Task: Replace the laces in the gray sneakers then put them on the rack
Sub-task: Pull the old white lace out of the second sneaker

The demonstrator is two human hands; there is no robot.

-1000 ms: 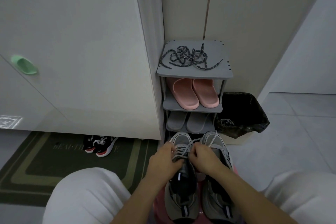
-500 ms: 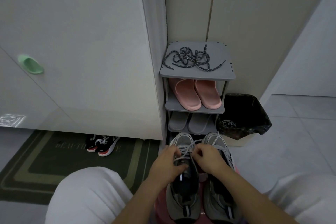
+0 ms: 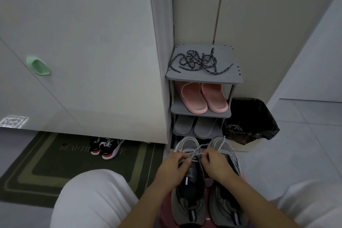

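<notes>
1. The gray sneakers [image 3: 203, 201] stand side by side, toes pointing at the rack, on a low pink stool [image 3: 164, 213] between the person's white-clad knees. Their uppers are mesh with smoother gray overlays, and the collars are dark and padded.
2. The left hand [image 3: 174, 167] and right hand [image 3: 217, 165] meet over the lacing of the left-side sneaker. Both have their fingers curled and pinch the light gray lace [image 3: 196, 151], a flat woven cord; one strand trails across the toe of the other sneaker.
3. The rack [image 3: 231, 77] is a narrow gray unit of flat, matte shelves on thin posts, just beyond the sneakers' toes.
4. Dark speckled laces [image 3: 199, 62], round and rope-like, lie in a loose tangle on its top shelf.
5. Smooth, rounded pink slippers [image 3: 203, 98] fill the next shelf, and gray slippers [image 3: 196, 126] the one below.
6. A bin with a crinkled, glossy black bag [image 3: 253, 116] stands beside the rack on pale floor tiles.
7. Compared with a second ago, the hands stay at the same spot on the lacing with the same grip; the sneakers have not moved, and the whole scene has only slid slightly rightward in view.
</notes>
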